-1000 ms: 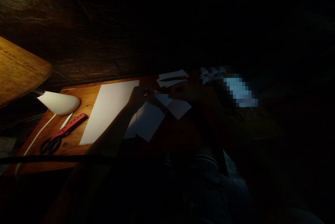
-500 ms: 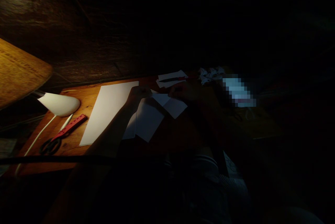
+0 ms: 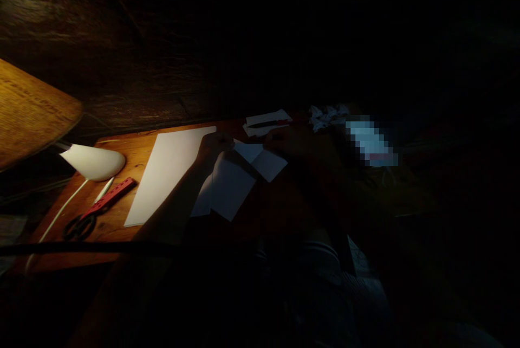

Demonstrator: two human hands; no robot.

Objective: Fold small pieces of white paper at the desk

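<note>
Between my two hands is a small folded piece of white paper (image 3: pixel 270 163), creased down its middle. My left hand (image 3: pixel 218 143) is closed on its left corner. In deep shadow, my right hand (image 3: pixel 281 140) pinches its upper right edge; those fingers show only dimly. Under and nearer to me lie more white paper pieces (image 3: pixel 232 188) on the wooden table (image 3: pixel 122 218). To the left of my left forearm rests a large white sheet or stack of paper (image 3: pixel 166 172), lit by the lamp.
A lamp (image 3: pixel 93 161) with a tan shade stands at the left. Near it are scissors (image 3: pixel 81 226) and a red strip with holes (image 3: pixel 111 194). Paper slips with a dark, red-ended tool (image 3: pixel 264 123) lie behind my hands, beside crumpled white paper (image 3: pixel 327 116). A blurred-out bright shape (image 3: pixel 370 141) is at right.
The held paper has shifted slightly left and its right part has turned a little. Both hands keep their grip and stay almost in place. The things on the table look unmoved.
</note>
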